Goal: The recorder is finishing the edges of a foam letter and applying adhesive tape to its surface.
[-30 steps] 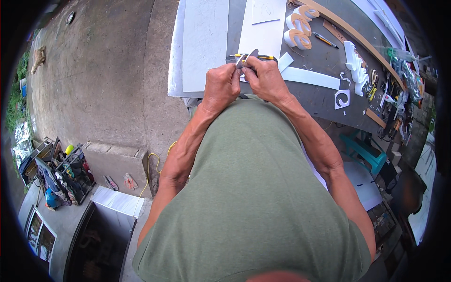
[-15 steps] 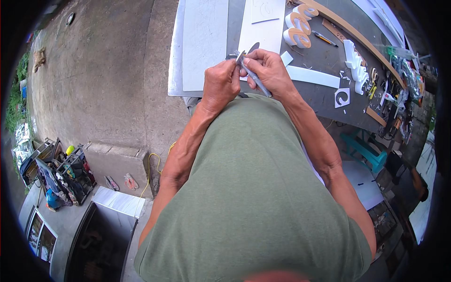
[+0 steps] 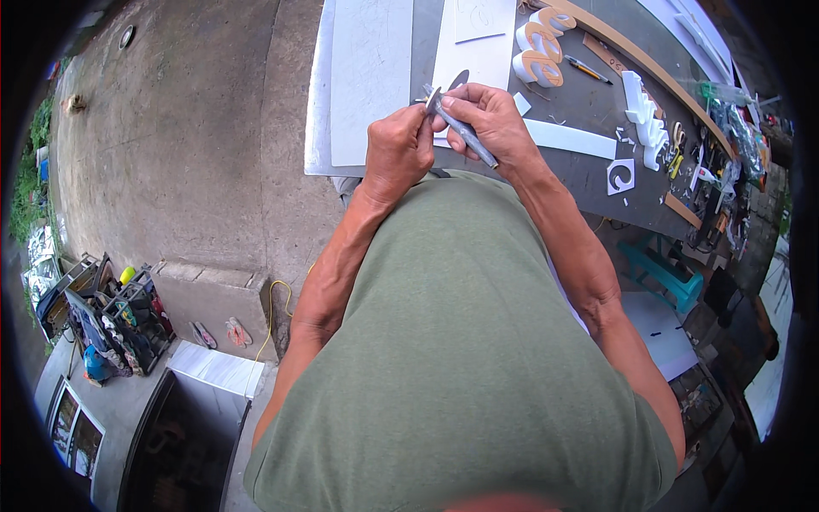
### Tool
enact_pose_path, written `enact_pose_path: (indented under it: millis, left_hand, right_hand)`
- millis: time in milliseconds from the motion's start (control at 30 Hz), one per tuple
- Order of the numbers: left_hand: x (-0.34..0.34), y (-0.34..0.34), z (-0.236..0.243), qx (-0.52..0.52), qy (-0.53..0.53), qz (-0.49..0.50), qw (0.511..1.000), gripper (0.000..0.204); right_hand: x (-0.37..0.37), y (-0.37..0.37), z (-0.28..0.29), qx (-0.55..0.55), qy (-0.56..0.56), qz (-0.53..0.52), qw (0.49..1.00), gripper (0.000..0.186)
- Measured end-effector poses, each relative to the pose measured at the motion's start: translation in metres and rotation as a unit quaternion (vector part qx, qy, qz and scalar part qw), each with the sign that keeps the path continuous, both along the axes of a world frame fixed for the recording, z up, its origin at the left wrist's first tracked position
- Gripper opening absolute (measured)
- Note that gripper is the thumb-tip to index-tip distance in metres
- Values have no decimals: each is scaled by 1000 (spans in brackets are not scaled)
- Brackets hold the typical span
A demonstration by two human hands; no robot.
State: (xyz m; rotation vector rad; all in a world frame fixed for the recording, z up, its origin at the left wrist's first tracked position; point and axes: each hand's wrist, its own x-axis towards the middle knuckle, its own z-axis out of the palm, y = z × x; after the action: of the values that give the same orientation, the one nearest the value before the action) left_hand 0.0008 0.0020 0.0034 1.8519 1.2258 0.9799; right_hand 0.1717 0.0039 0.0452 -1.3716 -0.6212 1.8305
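Knife (image 3: 461, 128) work is in hand: a slim grey utility knife is held just above the near edge of the dark counter (image 3: 589, 102), in front of the person's green shirt. Taking that counter as the landmark, largest first: a wide white sheet (image 3: 371, 77) lies along its left end, and a second white board (image 3: 482, 51) lies just right of it, right behind the hands. Further right on the counter sit chunky orange-and-white cut-out letters (image 3: 537, 51), with a long curved wooden strip (image 3: 623, 43) behind them. A long white strip (image 3: 567, 138) lies just right of the hands, a stack of white letter shapes (image 3: 644, 115) beyond it, and a small white square with a curved letter cut out of it (image 3: 621, 177) near the counter's front edge. A yellow-and-black pencil or pen (image 3: 587, 68) lies beside the orange letters.

The right hand (image 3: 486, 124) is closed around the knife's handle. The knife's long axis runs slantwise, its handle end low toward the right and its tip end high toward the left. That tip end points at the left hand (image 3: 397, 149), whose fingers are pinched together at it; whether they grip the blade itself is too small to tell. Both hands touch the knife, the left one nearer its working end.
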Motion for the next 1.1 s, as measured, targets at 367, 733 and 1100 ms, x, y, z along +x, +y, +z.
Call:
enact_pose_path:
  millis: [367, 733, 1100]
  left_hand:
    - [-5, -4, -10, -27, 24, -16, 999, 7]
    - [-1, -4, 0, -21, 8, -13, 1000, 6]
    - [4, -4, 0, 51, 18, -4, 999, 9]
  right_hand:
    - [-2, -4, -13, 266, -296, 152, 905, 13]
    - [1, -6, 3, 162, -261, 161, 938, 16]
    - [-4, -9, 6, -27, 29, -77, 996, 17]
